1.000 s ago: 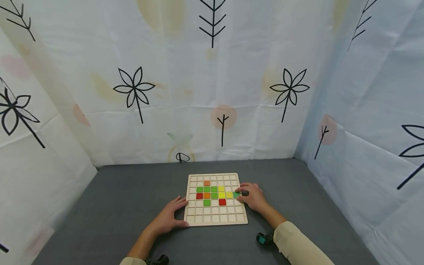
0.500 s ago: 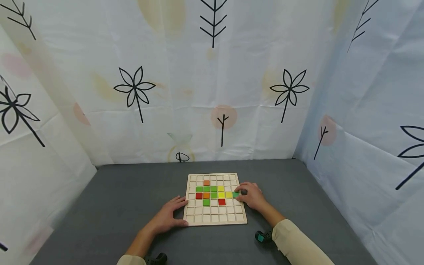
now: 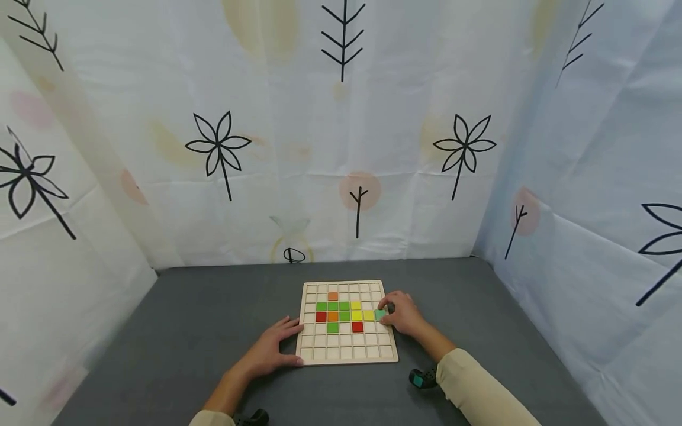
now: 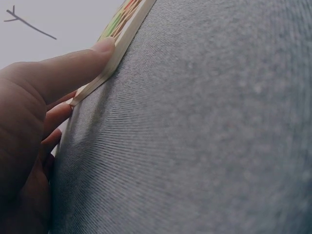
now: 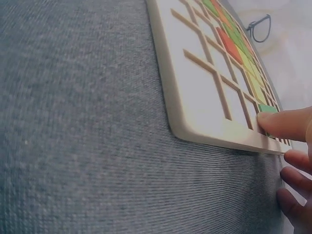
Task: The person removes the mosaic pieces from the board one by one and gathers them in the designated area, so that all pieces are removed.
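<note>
A square wooden grid board [image 3: 346,354] lies on the dark grey table. Several coloured square tiles sit in its cells, among them an orange tile [image 3: 333,296], a yellow tile [image 3: 356,316] and a red tile [image 3: 357,326]. My left hand [image 3: 268,351] rests against the board's left edge with fingers extended; its thumb touches the near left corner, also seen in the left wrist view. At the right edge, my right hand [image 3: 406,315] pinches a blue-green tile [image 3: 380,315] between thumb and index finger. The right wrist view shows that thumb touching the tile; the index fingertip is hidden there.
Grey cloth covers the table [image 3: 213,307] around the board. White patterned fabric walls [image 3: 288,142] stand behind and at both sides. Dark wrist-worn devices show at the right wrist [image 3: 423,378] and left wrist [image 3: 254,418].
The head view tilts very slightly. My right index finger bends a little more and shows more of the blue-green tile; the left hand and board keep their places.
</note>
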The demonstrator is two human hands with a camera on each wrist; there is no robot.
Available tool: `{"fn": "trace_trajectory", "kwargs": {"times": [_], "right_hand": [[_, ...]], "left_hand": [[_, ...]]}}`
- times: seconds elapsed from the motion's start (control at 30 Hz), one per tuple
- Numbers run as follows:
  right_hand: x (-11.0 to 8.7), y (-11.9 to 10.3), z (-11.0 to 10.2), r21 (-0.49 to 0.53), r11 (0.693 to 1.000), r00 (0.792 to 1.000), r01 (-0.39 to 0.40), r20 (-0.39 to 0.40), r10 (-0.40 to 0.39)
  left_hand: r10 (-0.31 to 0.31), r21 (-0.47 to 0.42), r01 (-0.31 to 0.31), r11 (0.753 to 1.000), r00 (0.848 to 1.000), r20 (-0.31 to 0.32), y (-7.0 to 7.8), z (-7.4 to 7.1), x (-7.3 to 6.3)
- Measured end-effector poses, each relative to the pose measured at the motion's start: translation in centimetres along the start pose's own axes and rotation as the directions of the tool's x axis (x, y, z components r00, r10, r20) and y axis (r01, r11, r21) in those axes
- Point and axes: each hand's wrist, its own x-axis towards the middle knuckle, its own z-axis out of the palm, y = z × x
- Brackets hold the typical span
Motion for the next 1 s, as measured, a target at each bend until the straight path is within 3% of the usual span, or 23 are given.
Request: {"fn": "trace_trajectory", "kwargs": {"times": [0.33, 0.63, 1.0], "right_hand": [[-0.69, -0.29, 0.34, -0.021, 0.999, 0.997, 0.048, -0.052, -0.049], [-1.04, 0.00, 0.60, 0.058, 0.996, 0.995, 0.067, -0.079, -0.063], [-0.90, -0.35, 0.11, 0.081, 0.994, 0.994, 0.071, -0.085, -0.064]], "left_hand": [[-0.016, -0.027, 0.016, 0.999, 1.000, 0.003, 0.15, 0.06, -0.08], [-0.017, -0.013, 0.017, 1.000, 1.000, 0.005, 0.31, 0.11, -0.03], [0.000, -0.011, 0.000, 1.000, 1.000, 0.000, 0.15, 0.05, -0.03]]}}
